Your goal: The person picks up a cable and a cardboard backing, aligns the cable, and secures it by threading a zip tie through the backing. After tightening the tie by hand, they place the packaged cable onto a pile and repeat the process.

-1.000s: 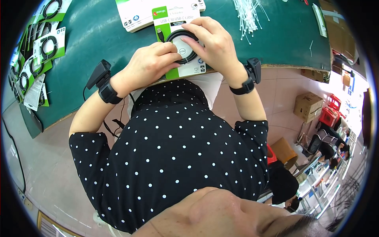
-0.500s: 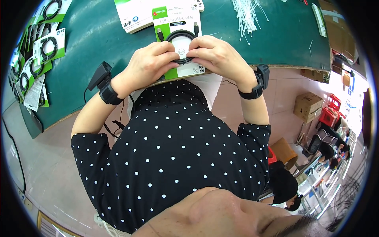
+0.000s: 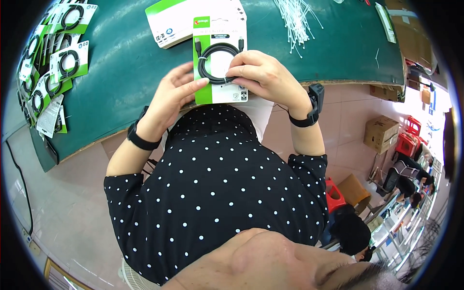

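A green and white backing card stands at the table's near edge, with a coiled black cable on its front. The cable's two plugs point up, and white ties show on the coil's left side and bottom. My left hand holds the card's left edge, thumb on the front by the coil, other fingers partly hidden behind. My right hand is closed, its thumb and fingertips pinching the coil's lower right beside the bottom tie. A stack of white and green cards lies just behind.
Several carded cables lie heaped at the left of the green table. Loose white cable ties lie at the far right. Cardboard boxes, red stools and other people are off to the right.
My left hand has let go of the coil's lower left and shifted down to the card's left edge, its fingers spreading. My right hand stays at the coil. The bottom tie shows more plainly.
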The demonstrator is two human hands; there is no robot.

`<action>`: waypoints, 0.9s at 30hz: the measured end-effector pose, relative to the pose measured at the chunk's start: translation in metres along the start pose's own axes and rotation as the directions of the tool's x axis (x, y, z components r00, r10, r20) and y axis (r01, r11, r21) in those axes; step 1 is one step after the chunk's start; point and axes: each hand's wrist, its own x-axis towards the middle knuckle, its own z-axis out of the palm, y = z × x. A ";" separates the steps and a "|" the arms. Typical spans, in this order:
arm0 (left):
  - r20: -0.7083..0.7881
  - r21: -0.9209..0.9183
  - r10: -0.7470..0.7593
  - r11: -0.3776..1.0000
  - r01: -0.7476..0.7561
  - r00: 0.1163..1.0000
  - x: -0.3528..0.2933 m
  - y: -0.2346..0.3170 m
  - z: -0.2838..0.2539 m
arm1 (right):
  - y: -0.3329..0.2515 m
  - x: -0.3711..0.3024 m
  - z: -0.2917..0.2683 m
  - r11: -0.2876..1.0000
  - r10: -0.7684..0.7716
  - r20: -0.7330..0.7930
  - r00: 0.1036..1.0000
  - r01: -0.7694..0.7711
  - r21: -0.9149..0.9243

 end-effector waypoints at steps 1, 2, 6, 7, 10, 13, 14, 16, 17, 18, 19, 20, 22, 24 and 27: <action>0.078 -0.041 -0.054 0.997 0.058 0.995 0.002 -0.001 0.001 | -0.002 -0.001 0.001 1.000 -0.005 -0.003 1.000 0.005 -0.003; 0.158 -0.076 -0.106 0.990 0.119 0.982 0.005 -0.002 0.001 | -0.004 -0.002 0.002 1.000 0.004 -0.011 1.000 -0.003 0.009; 0.231 -0.121 -0.124 0.981 0.154 0.965 0.006 -0.008 0.003 | -0.016 -0.006 0.006 0.999 0.043 -0.061 0.997 -0.041 0.037; 0.224 -0.130 -0.111 0.981 0.143 0.968 0.006 -0.008 0.003 | -0.020 -0.007 0.007 0.997 0.063 -0.090 0.994 -0.059 0.047; 0.224 -0.148 -0.113 0.978 0.148 0.968 0.000 -0.010 0.006 | -0.025 -0.011 0.017 0.996 0.084 -0.149 0.985 -0.080 0.034; 0.215 -0.161 -0.100 0.977 0.137 0.971 -0.004 -0.014 0.010 | -0.026 -0.016 0.024 0.997 0.076 -0.208 0.975 -0.080 -0.009; 0.208 -0.165 -0.085 0.979 0.121 0.974 -0.005 -0.015 0.011 | -0.026 -0.017 0.025 0.997 0.071 -0.217 0.974 -0.069 0.015; 0.200 -0.168 -0.068 0.980 0.103 0.977 -0.008 -0.016 0.013 | -0.028 -0.018 0.025 0.997 0.059 -0.234 0.970 -0.047 0.060; 0.193 -0.175 -0.062 0.980 0.097 0.979 -0.008 -0.015 0.014 | -0.028 -0.017 0.023 0.997 0.056 -0.236 0.970 -0.044 0.059; 0.188 -0.181 -0.056 0.979 0.090 0.981 -0.009 -0.014 0.015 | -0.029 -0.016 0.021 0.998 0.044 -0.234 0.971 -0.031 0.058; 0.183 -0.189 -0.049 0.978 0.084 0.982 -0.010 -0.014 0.016 | -0.031 -0.016 0.019 0.998 0.033 -0.231 0.972 -0.020 0.056; 0.184 -0.189 -0.045 0.979 0.080 0.982 -0.012 -0.014 0.017 | -0.032 -0.016 0.016 0.999 0.020 -0.228 0.973 -0.008 0.054; 0.193 -0.191 -0.035 0.979 0.072 0.981 -0.015 -0.014 0.018 | -0.036 -0.016 0.012 1.000 0.011 -0.218 0.976 -0.004 0.030; 0.200 -0.191 -0.025 0.979 0.064 0.980 -0.015 -0.012 0.019 | -0.040 -0.016 0.009 1.000 0.002 -0.195 0.981 -0.003 -0.007; 0.287 -0.139 -0.020 0.988 0.063 0.958 -0.014 -0.005 0.019 | -0.047 -0.017 0.006 0.996 -0.023 -0.191 0.981 0.007 -0.086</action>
